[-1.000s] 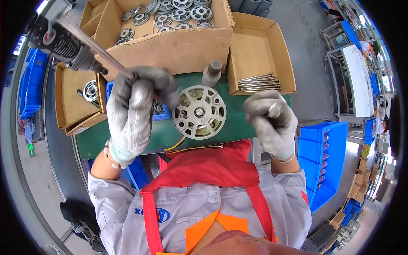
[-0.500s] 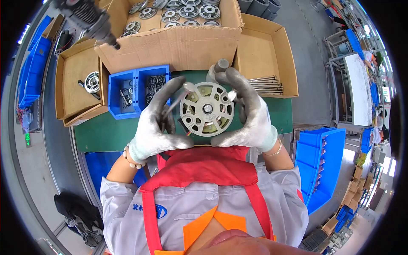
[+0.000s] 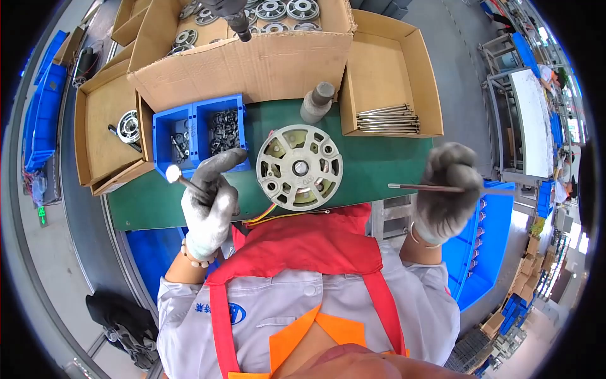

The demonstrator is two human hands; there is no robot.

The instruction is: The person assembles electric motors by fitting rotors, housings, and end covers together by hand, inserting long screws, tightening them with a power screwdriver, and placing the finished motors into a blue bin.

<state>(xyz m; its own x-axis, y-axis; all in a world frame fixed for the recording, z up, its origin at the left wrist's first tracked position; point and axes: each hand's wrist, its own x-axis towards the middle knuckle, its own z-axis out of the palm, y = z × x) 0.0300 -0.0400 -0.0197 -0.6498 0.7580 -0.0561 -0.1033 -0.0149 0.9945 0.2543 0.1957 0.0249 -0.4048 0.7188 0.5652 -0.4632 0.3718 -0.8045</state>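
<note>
A round grey motor [image 3: 308, 189] with a slotted metal end cover lies on the green bench, coloured wires [image 3: 262, 216] coming out at its near side. To its left is my gloved left hand [image 3: 213, 205], fingers closed round a long bolt [image 3: 174, 173] whose round head points up and left. Well to the right, off the bench's edge, my gloved right hand [image 3: 447, 199] is closed on another long bolt [image 3: 410, 187], held about level with its thin end toward the motor. Neither hand touches the motor.
Small hardware fills blue bins [image 3: 201, 165] at left. Long bolts [image 3: 386, 119] lie in a cardboard box [image 3: 435, 95] at right. Metal covers [image 3: 271, 9] sit in the big carton [image 3: 240, 69], a power tool [image 3: 240, 25] hanging over it. A grey cylinder [image 3: 315, 104] stands behind the motor.
My hands have moved apart from beside the motor, the left one leftward and the right one far to the right, each with a bolt. The hanging tool appears further right in view.
</note>
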